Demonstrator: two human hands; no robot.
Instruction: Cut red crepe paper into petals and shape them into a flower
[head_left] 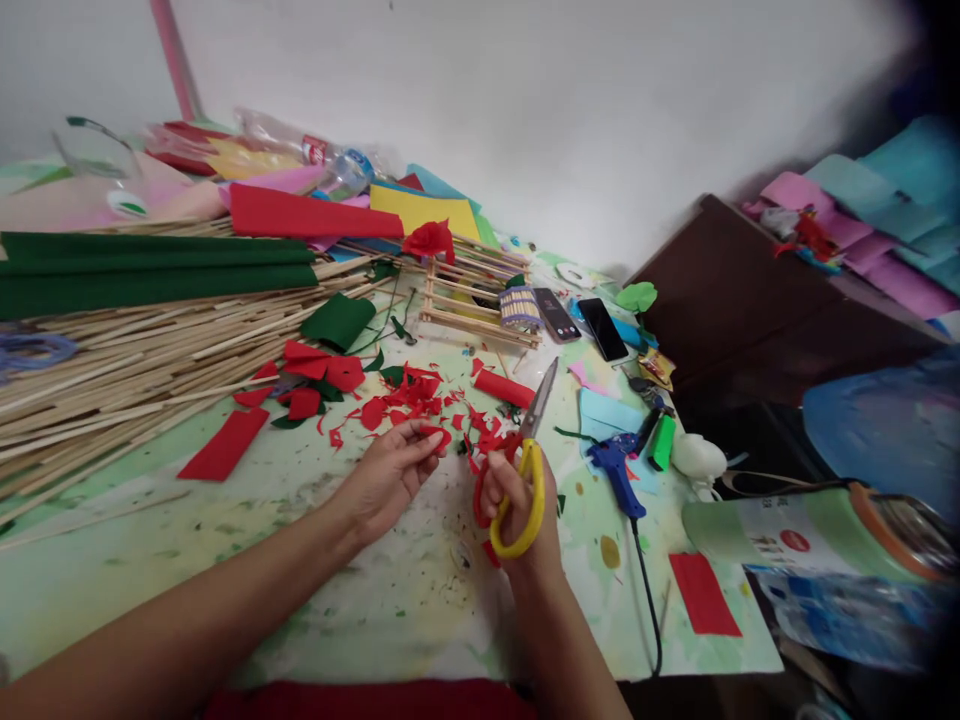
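My left hand (pixel 394 475) pinches a small red piece (pixel 437 438) between thumb and fingertips, above the middle of the table. To its right, my right hand (pixel 517 505) has its fingers through the yellow handle of the scissors (pixel 534 420), whose blades point up and away. Red scraps (pixel 409 392) lie scattered just beyond both hands, with a few dark green bits among them. A rolled red piece (pixel 504 388) rests near the scissors' blades. Left of the scraps is a red strip (pixel 225 445), and a folded green piece (pixel 339 320) lies farther back.
Many thin wooden sticks (pixel 150 345) cover the left side under long green sheets (pixel 157 270). A stick frame (pixel 472 305) and two phones (pixel 602 329) stand farther back. On the right are a blue glue gun (pixel 616 470) with its cord, and a green bottle (pixel 795 530).
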